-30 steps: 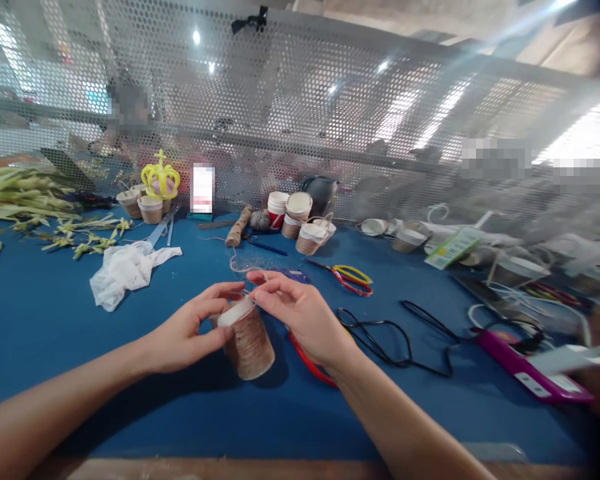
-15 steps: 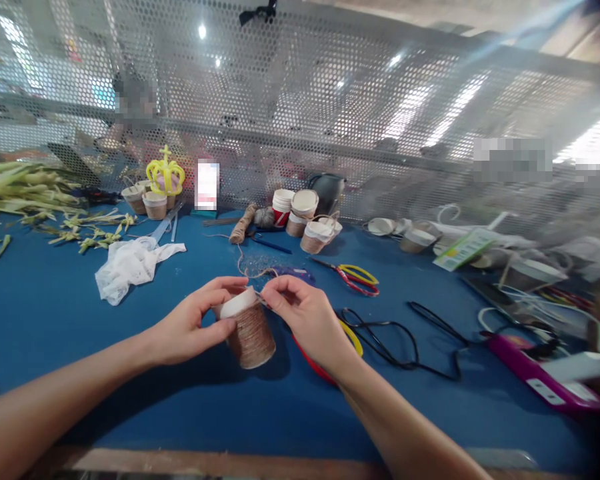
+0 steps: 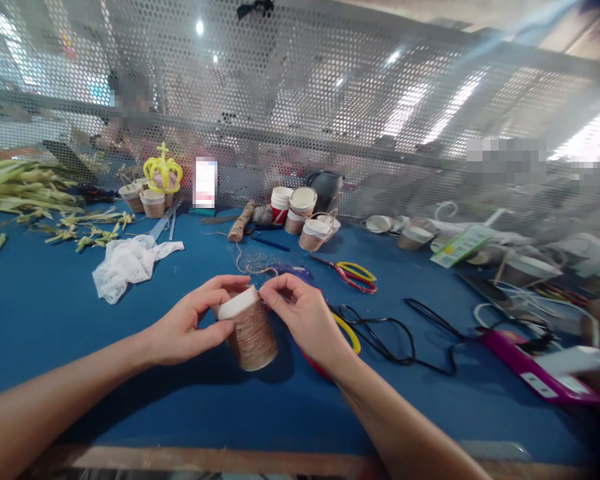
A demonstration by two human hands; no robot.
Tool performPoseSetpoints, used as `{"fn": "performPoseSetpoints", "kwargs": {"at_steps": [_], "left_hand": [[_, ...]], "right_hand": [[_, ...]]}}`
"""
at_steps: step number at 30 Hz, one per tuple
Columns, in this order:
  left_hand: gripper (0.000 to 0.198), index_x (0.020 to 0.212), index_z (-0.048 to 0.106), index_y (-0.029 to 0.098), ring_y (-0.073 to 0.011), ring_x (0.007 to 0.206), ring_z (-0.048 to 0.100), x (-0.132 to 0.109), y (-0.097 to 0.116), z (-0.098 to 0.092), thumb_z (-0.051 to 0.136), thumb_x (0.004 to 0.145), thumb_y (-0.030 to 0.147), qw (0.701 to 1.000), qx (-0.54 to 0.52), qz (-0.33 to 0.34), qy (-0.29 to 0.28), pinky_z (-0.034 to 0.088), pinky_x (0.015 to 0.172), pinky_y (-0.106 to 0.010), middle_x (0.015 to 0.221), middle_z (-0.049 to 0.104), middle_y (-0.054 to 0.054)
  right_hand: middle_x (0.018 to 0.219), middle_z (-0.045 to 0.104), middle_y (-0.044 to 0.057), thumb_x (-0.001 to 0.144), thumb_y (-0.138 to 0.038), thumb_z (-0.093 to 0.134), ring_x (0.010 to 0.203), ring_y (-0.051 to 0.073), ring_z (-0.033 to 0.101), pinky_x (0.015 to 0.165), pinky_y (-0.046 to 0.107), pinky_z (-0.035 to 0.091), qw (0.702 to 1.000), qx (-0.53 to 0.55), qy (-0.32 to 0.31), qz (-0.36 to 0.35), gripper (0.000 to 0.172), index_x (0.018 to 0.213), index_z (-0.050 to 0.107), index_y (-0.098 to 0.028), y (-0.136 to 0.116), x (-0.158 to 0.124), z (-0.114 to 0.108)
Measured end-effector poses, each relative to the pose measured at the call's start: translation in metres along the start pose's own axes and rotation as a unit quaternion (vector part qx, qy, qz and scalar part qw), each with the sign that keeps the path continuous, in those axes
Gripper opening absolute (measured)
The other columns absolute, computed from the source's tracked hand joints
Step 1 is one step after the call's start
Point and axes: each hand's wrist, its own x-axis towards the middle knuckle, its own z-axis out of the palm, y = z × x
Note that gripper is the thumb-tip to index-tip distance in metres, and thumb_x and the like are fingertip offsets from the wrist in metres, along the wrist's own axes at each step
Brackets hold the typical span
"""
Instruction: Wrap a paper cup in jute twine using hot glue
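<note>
A white paper cup (image 3: 254,337), wound with brown twine over most of its side, is tilted in my left hand (image 3: 193,323). My left thumb presses on its side near the bare white rim, and the fingers reach round behind the rim. Close to the cup's upper right edge, my right hand (image 3: 300,317) pinches the twine (image 3: 254,271) between thumb and fingertips. From there the strand runs back over the table to a roll of twine (image 3: 241,222). Scissors with red and yellow handles (image 3: 347,331) lie partly hidden beneath my right hand.
Another pair of scissors (image 3: 353,277) lies farther back, near several twine-wrapped cups (image 3: 315,235). A crumpled white cloth (image 3: 125,267) is at left. Black cable (image 3: 405,360) and a purple power strip (image 3: 535,367) occupy the right. A perforated metal screen (image 3: 280,87) closes the back.
Both hands keep their hold on the cup and twine, nearly in the same place. The whole view has shifted slightly.
</note>
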Motion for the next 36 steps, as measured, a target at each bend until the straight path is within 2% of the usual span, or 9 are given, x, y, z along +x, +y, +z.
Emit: {"fn": "performPoseSetpoints", "kwargs": {"at_steps": [11, 20, 24, 30, 33, 36], "left_hand": [[0.01, 0.084, 0.055, 0.014, -0.0267, 0.122, 0.04, -0.001, 0.002, 0.001, 0.05, 0.083, 0.023, 1.0, -0.025, 0.004, 0.004, 0.035, 0.099, -0.04, 0.133, 0.039, -0.014], [0.007, 0.082, 0.055, 0.014, -0.0269, 0.122, 0.04, -0.002, 0.002, 0.002, 0.049, 0.082, 0.017, 0.999, -0.044, 0.019, 0.015, 0.035, 0.098, -0.04, 0.134, 0.039, -0.013], [0.007, 0.081, 0.056, 0.014, -0.0268, 0.121, 0.041, -0.001, 0.003, 0.002, 0.049, 0.081, 0.018, 0.999, -0.038, 0.017, 0.01, 0.036, 0.097, -0.04, 0.133, 0.039, -0.013], [0.005, 0.08, 0.055, 0.015, -0.025, 0.117, 0.044, 0.0, 0.001, 0.002, 0.056, 0.077, 0.02, 1.0, 0.023, -0.016, 0.01, 0.034, 0.099, -0.04, 0.13, 0.043, -0.011], [0.01, 0.076, 0.053, 0.016, -0.0252, 0.115, 0.046, 0.001, 0.0, 0.004, 0.06, 0.075, 0.024, 0.998, 0.051, -0.036, 0.029, 0.035, 0.097, -0.04, 0.127, 0.045, -0.011], [0.012, 0.074, 0.053, 0.015, -0.0249, 0.113, 0.046, 0.0, 0.0, 0.007, 0.058, 0.075, 0.025, 0.995, 0.076, -0.045, 0.055, 0.035, 0.096, -0.039, 0.122, 0.047, -0.011]], "right_hand": [[0.07, 0.053, 0.001, 0.08, -0.034, 0.049, 0.067, 0.013, 0.049, 0.064, 0.026, 0.041, 1.0, -0.004, -0.022, -0.007, 0.019, 0.073, 0.051, -0.017, 0.003, 0.001, 0.001], [0.062, 0.038, -0.004, 0.086, -0.037, 0.038, 0.057, 0.011, 0.037, 0.051, 0.023, 0.033, 0.999, -0.011, -0.031, 0.013, 0.024, 0.07, 0.04, -0.02, 0.0, -0.005, 0.009], [0.062, 0.038, -0.004, 0.088, -0.036, 0.036, 0.057, 0.012, 0.037, 0.051, 0.024, 0.033, 1.0, -0.019, -0.018, 0.009, 0.023, 0.071, 0.039, -0.021, 0.001, -0.005, 0.013], [0.064, 0.045, -0.003, 0.089, -0.034, 0.036, 0.057, 0.012, 0.043, 0.052, 0.024, 0.037, 0.996, -0.08, 0.003, -0.04, 0.019, 0.075, 0.039, -0.021, 0.004, -0.007, 0.013], [0.076, 0.053, 0.002, 0.089, -0.032, 0.035, 0.063, 0.013, 0.05, 0.058, 0.026, 0.041, 0.988, -0.128, 0.006, -0.087, 0.016, 0.078, 0.04, -0.021, 0.007, -0.01, 0.017], [0.088, 0.055, 0.008, 0.089, -0.029, 0.034, 0.075, 0.017, 0.054, 0.066, 0.031, 0.044, 0.973, -0.19, 0.009, -0.129, 0.015, 0.077, 0.038, -0.021, 0.01, -0.012, 0.021]]}}
